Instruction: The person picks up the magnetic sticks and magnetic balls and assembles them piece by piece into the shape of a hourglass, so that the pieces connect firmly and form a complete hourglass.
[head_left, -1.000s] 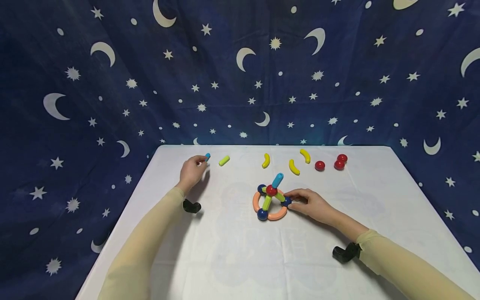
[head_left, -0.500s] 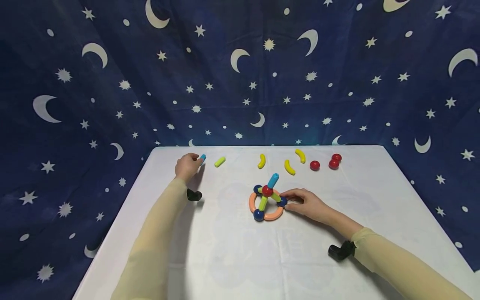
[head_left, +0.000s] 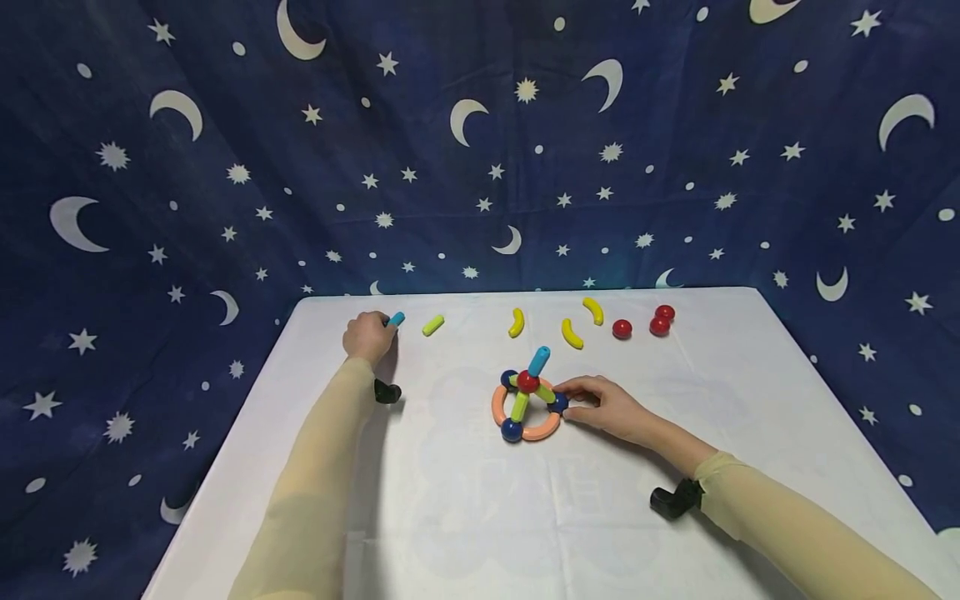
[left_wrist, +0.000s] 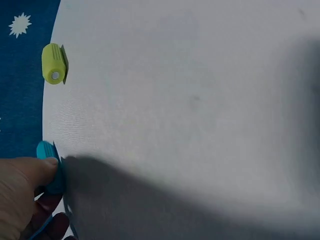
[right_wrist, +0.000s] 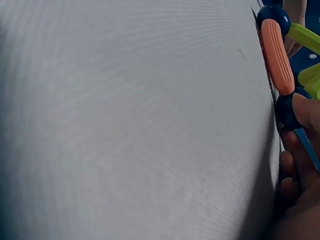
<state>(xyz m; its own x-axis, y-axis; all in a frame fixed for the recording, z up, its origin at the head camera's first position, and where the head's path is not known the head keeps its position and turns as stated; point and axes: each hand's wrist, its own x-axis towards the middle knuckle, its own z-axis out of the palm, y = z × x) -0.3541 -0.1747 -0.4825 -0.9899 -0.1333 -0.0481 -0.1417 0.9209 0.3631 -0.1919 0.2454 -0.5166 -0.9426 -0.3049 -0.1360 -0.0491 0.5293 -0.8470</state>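
Blue, probably light and hard; pinching the stick [head_left: 397, 319] with the left hand [head_left: 366, 337], at the table's [head_left: 450, 508] back left; best to hold its middle; pinching a dark ball [head_left: 557, 403] with the right hand [head_left: 613, 410].

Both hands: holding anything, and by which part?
Left hand: a short blue plastic-looking rod, partway along. Right hand: the multicoloured ball-and-rod frame, by its rightmost dark blue ball.

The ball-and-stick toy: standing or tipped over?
Standing: in the head view, its orange ring is lowest, the red ball and blue stick on top.
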